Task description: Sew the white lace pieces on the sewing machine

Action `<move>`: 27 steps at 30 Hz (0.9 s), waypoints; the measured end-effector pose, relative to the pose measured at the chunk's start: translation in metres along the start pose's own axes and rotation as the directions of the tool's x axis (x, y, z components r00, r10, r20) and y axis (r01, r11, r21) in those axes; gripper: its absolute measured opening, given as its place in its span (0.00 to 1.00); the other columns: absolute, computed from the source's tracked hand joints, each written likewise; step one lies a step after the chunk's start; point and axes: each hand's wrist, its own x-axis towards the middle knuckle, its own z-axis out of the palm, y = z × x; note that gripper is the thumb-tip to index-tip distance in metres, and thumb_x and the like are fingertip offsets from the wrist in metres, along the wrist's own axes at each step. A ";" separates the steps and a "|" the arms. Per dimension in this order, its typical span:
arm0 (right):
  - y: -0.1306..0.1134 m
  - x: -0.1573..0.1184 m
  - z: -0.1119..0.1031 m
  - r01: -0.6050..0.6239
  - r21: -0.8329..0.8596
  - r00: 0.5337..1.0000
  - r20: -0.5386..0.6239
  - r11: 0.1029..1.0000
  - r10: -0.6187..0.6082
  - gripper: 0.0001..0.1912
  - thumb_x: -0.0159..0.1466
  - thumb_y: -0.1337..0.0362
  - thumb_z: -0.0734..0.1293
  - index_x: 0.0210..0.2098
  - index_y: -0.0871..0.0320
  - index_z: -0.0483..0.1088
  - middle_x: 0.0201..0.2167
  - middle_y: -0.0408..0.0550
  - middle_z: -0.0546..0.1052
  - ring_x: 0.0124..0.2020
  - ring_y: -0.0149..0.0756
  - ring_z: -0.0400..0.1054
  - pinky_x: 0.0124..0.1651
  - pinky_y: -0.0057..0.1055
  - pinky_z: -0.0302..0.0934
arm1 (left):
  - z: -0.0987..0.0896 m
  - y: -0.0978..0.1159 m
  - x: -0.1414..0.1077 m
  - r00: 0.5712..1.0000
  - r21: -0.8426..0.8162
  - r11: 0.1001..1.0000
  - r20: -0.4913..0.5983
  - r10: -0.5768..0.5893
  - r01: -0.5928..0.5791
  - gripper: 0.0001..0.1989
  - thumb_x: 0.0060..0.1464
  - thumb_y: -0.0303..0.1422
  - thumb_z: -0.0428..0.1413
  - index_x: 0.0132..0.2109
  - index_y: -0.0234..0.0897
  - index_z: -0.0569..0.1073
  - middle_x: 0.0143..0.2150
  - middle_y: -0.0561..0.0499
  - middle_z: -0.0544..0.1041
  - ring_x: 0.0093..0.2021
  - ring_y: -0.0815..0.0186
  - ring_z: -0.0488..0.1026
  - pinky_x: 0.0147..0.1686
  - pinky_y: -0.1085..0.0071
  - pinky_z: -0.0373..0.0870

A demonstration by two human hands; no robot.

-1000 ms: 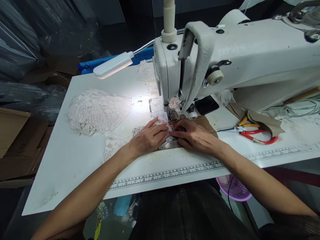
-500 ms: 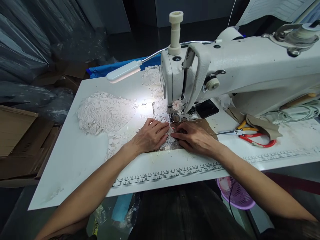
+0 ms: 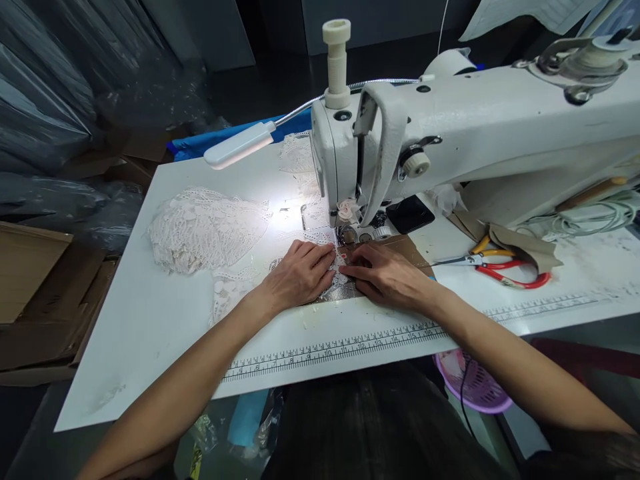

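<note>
White lace (image 3: 340, 275) lies just in front of the presser foot of a white sewing machine (image 3: 460, 127). My left hand (image 3: 300, 273) rests palm down on the lace, its fingers stretched out over it. From the other side my right hand (image 3: 387, 272) has its fingers bent in, with thumb and forefinger pinching the lace edge. Beneath the right hand is a brown sheet (image 3: 413, 252); the hands hide part of both. The needle tip is hard to make out. A small fabric rose (image 3: 347, 209) hangs by the machine's needle area.
A lace pile (image 3: 200, 233) sits at the left under a lamp (image 3: 240, 145). Scissors with red and yellow handles (image 3: 515, 275) lie right of the brown sheet. Behind it is a black phone (image 3: 411, 215). A ruler strip (image 3: 345, 348) runs along the table's front edge.
The view has shifted slightly, so the machine appears a little further left. Both hands keep nearly the same place and pose on the lace.
</note>
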 end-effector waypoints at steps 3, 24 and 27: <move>-0.001 0.000 0.000 -0.007 -0.018 1.000 0.004 1.000 0.007 0.15 0.64 0.70 0.60 0.48 0.58 0.72 0.40 0.54 0.69 0.42 0.42 0.63 0.45 0.43 0.64 | -0.001 0.001 0.000 1.000 0.022 1.000 0.009 -0.023 0.022 0.13 0.63 0.31 0.49 0.52 0.32 0.71 0.53 0.40 0.74 0.45 0.57 0.71 0.41 0.59 0.66; 0.001 0.004 0.004 -0.047 -0.104 0.999 0.017 0.993 0.049 0.15 0.65 0.70 0.59 0.49 0.61 0.70 0.41 0.57 0.68 0.40 0.42 0.64 0.42 0.42 0.66 | 0.002 -0.006 0.009 0.998 -0.042 0.998 0.034 -0.055 0.057 0.15 0.65 0.29 0.46 0.53 0.27 0.70 0.55 0.37 0.72 0.55 0.55 0.70 0.56 0.49 0.69; 0.002 0.005 0.005 -0.046 -0.107 0.999 0.002 0.993 0.046 0.14 0.66 0.70 0.59 0.49 0.60 0.70 0.40 0.56 0.68 0.40 0.42 0.64 0.42 0.43 0.66 | 0.001 -0.005 0.009 0.998 -0.054 0.997 0.029 -0.060 0.061 0.15 0.65 0.29 0.46 0.54 0.26 0.70 0.56 0.37 0.72 0.56 0.56 0.70 0.57 0.50 0.68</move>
